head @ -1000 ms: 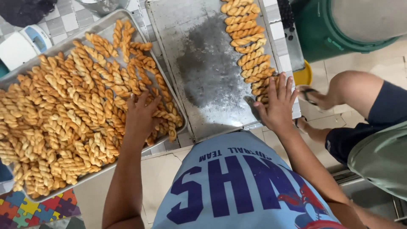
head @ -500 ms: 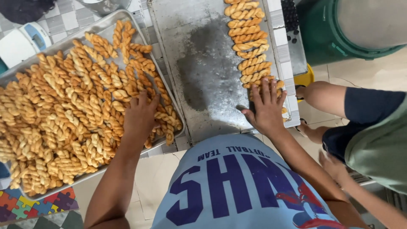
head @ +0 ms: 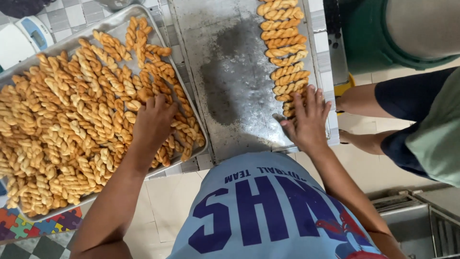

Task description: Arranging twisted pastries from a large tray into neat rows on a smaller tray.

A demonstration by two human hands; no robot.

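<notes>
A large metal tray (head: 120, 24) on the left is heaped with golden twisted dough sticks (head: 62, 120). My left hand (head: 153, 122) rests palm-down on that heap near the tray's right edge, fingers curled into the twists; whether it grips one is hidden. A second, flat metal tray (head: 230, 81) on the right carries a single column of twists (head: 283, 52) along its right side. My right hand (head: 306, 120) lies flat with fingers spread on the lowest twists of that column.
Another person's bare legs and dark shorts (head: 407, 120) stand at the right beside a green bin (head: 369, 38). A white kitchen scale (head: 21, 41) sits at the top left on tiled counter. A colourful puzzle mat (head: 28, 225) lies lower left.
My right hand has slid up onto the lowest twists of the column. My left hand stays on the heap. The other person's legs have shifted at the right.
</notes>
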